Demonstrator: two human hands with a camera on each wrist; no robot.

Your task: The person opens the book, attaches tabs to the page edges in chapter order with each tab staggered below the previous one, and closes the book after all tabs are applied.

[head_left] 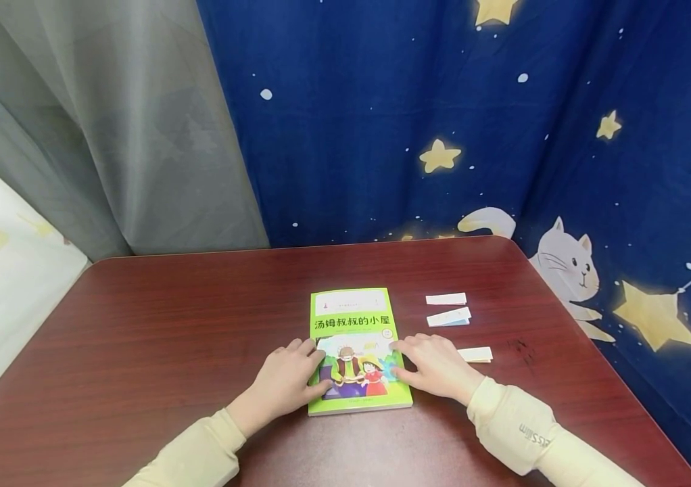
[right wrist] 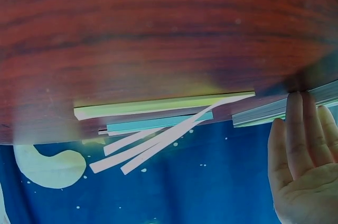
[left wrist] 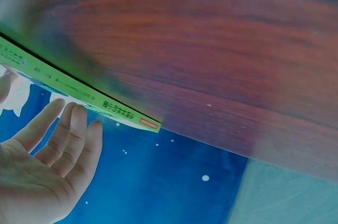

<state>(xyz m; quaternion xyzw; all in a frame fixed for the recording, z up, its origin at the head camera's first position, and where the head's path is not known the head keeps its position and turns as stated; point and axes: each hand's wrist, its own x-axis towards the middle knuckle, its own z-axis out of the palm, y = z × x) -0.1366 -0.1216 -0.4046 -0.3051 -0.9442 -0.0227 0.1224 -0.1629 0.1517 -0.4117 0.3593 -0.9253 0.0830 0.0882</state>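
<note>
A green paperback book (head_left: 351,348) with a cartoon cover lies flat on the dark red table. My left hand (head_left: 287,379) rests at its left edge, thumb and fingertips touching the cover's side. At the right edge, my right hand (head_left: 439,365) touches the book with its fingers extended. The left wrist view shows the spine of the book (left wrist: 79,86) beside the relaxed, nearly straight fingers of my left hand (left wrist: 58,166). In the right wrist view, the page edges of the book (right wrist: 264,115) meet the straight fingers of my right hand (right wrist: 306,160).
Three small folded paper strips lie right of the book: a far strip (head_left: 445,299), a middle strip (head_left: 449,316) with a blue part, and a near strip (head_left: 476,354) partly behind my right hand. The table (head_left: 169,325) ends at a blue starry curtain (head_left: 370,122).
</note>
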